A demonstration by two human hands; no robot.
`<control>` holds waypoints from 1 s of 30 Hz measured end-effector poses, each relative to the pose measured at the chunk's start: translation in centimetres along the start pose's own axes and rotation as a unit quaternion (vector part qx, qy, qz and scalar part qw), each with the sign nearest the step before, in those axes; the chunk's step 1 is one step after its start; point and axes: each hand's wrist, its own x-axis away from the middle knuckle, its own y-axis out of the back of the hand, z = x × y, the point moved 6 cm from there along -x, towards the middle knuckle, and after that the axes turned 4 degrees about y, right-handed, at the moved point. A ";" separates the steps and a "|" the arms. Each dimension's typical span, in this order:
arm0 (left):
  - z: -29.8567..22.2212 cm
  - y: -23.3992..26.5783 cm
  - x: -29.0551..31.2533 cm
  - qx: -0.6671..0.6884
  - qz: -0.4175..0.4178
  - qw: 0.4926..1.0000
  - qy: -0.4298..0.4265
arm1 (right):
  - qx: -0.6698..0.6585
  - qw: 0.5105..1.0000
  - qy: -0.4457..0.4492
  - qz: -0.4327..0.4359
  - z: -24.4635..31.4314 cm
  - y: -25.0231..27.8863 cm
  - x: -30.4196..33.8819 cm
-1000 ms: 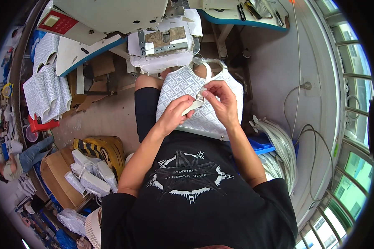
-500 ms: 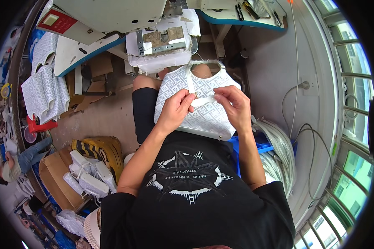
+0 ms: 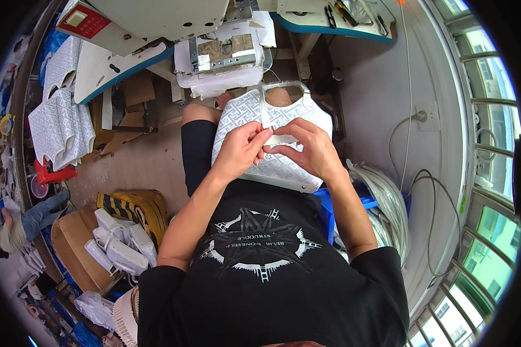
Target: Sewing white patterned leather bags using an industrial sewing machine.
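A handbag [image 3: 237, 118] in white with a grey geometric pattern rests across my lap, its handle loop [image 3: 292, 87] toward the machine. Over the bag's upper face, my left hand [image 3: 241, 149] is closed, pinching a narrow white strap [image 3: 282, 139] near the handle's lower end. My right hand [image 3: 312, 151] curls round the same strap from the other side, fingers above it and thumb below. The two hands' fingertips nearly meet, and they hide the place where the strap joins the handle.
A machine bed [image 3: 226, 61] with a metal frame stands just beyond my knees. Similar patterned pieces [image 3: 63, 127] hang at the left. A cardboard box [image 3: 78, 248] holds white bag parts, beside a yellow-black sack [image 3: 136, 211]. A blue crate [image 3: 328, 217] and white coiled strips [image 3: 385, 202] are at the right.
My right hand has moved left along the strap toward my left hand, its fingers bending over it. The left hand keeps its pinch near the handle. The bag stays on my lap.
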 end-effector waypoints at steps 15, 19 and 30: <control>-1.5 -0.7 0.4 -0.056 0.024 0.998 0.004 | -0.055 0.997 -0.059 -0.017 -1.1 0.0 0.9; -2.3 -0.9 0.7 -0.068 0.028 0.997 0.015 | -0.052 0.996 -0.070 0.002 -0.4 0.1 0.7; -3.1 -0.7 0.8 -0.168 0.091 0.981 -0.017 | -0.058 0.997 0.008 -0.042 0.0 2.0 -0.4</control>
